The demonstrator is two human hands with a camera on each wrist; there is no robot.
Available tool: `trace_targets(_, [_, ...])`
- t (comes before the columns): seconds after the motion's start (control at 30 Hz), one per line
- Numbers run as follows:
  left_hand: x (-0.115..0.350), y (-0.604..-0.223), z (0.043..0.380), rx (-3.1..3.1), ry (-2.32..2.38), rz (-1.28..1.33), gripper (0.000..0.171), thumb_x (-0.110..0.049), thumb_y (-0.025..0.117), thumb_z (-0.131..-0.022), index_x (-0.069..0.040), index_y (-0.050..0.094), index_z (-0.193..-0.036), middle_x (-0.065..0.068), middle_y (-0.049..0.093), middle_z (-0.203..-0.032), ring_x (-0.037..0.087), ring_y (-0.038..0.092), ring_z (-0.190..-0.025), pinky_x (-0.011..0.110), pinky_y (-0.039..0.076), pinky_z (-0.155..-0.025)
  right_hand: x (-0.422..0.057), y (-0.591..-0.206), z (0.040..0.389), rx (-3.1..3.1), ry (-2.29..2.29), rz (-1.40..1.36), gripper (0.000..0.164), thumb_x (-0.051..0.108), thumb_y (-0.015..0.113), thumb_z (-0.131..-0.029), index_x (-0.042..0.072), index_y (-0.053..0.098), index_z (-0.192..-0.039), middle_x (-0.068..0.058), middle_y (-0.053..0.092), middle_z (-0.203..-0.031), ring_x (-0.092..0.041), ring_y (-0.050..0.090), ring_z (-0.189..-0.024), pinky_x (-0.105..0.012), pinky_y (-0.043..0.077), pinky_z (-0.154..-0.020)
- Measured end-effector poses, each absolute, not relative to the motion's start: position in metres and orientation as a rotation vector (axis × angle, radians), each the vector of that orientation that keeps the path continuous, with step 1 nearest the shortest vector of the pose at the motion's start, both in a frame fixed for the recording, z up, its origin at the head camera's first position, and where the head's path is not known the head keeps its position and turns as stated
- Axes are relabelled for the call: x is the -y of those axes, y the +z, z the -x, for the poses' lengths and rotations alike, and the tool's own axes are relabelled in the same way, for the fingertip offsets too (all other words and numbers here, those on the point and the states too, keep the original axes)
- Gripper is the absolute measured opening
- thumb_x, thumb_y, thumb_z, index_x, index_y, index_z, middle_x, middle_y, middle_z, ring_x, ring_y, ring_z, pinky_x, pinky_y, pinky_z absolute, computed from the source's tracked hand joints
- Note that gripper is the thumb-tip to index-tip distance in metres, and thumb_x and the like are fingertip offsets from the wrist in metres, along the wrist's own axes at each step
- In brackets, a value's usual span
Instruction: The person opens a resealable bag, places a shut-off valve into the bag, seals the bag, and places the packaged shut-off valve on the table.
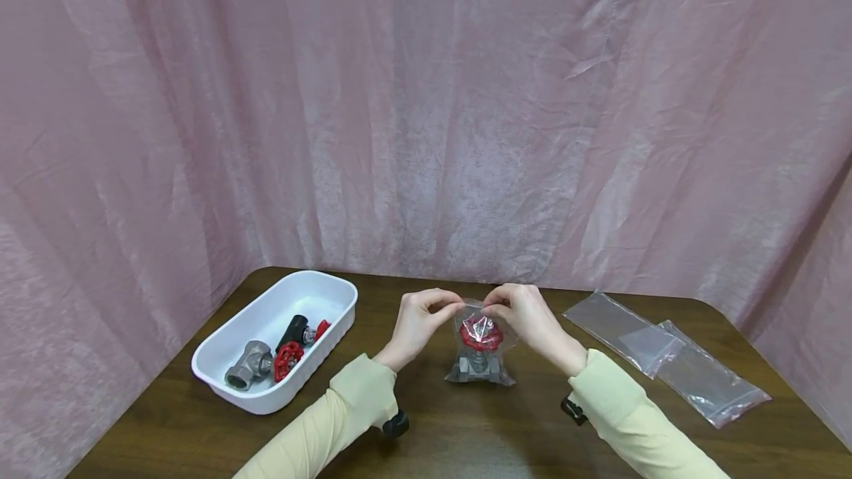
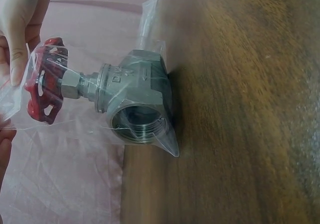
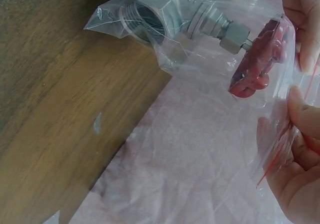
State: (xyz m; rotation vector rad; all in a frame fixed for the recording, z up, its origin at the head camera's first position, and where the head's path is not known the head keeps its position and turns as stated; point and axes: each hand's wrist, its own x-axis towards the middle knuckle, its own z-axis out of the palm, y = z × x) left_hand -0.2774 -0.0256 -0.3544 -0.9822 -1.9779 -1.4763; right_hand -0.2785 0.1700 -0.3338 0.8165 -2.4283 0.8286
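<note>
A steel valve [image 2: 142, 83] with a red handwheel [image 1: 481, 333] stands upright on the table inside a clear zip bag [image 1: 504, 374]. My left hand [image 1: 421, 320] pinches the bag's top edge on the left. On the right, my right hand [image 1: 532, 320] pinches the same edge between thumb and fingers. The right wrist view shows the bag's red zip line [image 3: 270, 170] running between the fingers. Plastic hangs loosely around the handwheel, and the valve body's threaded opening [image 2: 140, 124] shows through it.
At the left, a white tray [image 1: 220, 384] holds a grey tee-shaped metal fitting [image 1: 249, 366], a red-handled valve [image 1: 288, 359] and a black-bodied part [image 1: 293, 333]. Two flat clear bags, a rear one [image 1: 609, 325] and a front one [image 1: 708, 375], overlap at the right. A pink curtain [image 1: 426, 131] hangs behind.
</note>
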Motion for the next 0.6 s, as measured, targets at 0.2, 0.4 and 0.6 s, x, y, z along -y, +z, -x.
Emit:
trace_targets(0.2, [0.0261, -0.3557, 0.2778, 1.985, -1.476, 0.979, 0.006, 0.005, 0.067, -0.078, 0.005, 0.068, -0.084, 0.012, 0.066, -0.080, 0.022, 0.061, -0.068, 0.027, 0.047, -0.059, -0.1678, -0.3340, 0.2784, 2.435, 0.784, -0.801, 0.009, 0.005, 0.074, -0.073, 0.009, 0.067, -0.070, 0.006, 0.061, -0.068, -0.006, 0.051, -0.057, -0.025, 0.042, -0.052])
trace_targets(0.4, [0.0262, -0.3564, 0.2774, 1.983, -1.476, 0.975, 0.006, 0.005, 0.067, -0.078, 0.005, 0.068, -0.084, 0.011, 0.066, -0.080, 0.023, 0.062, -0.069, 0.025, 0.046, -0.058, -0.1657, -0.3356, 0.2778, 2.400, 0.728, -0.788, 0.011, 0.003, 0.075, -0.071, 0.009, 0.067, -0.068, 0.005, 0.061, -0.066, -0.005, 0.051, -0.055, -0.025, 0.042, -0.049])
trace_targets(0.6, [0.0262, -0.3562, 0.2776, 1.989, -1.474, 0.961, 0.006, 0.004, 0.067, -0.077, 0.005, 0.068, -0.083, 0.012, 0.066, -0.079, 0.022, 0.061, -0.067, 0.025, 0.046, -0.058, -0.1659, -0.3365, 0.2788, 2.380, 0.707, -0.822, 0.009, 0.002, 0.074, -0.072, 0.009, 0.069, -0.070, 0.004, 0.062, -0.069, -0.006, 0.052, -0.056, -0.024, 0.042, -0.050])
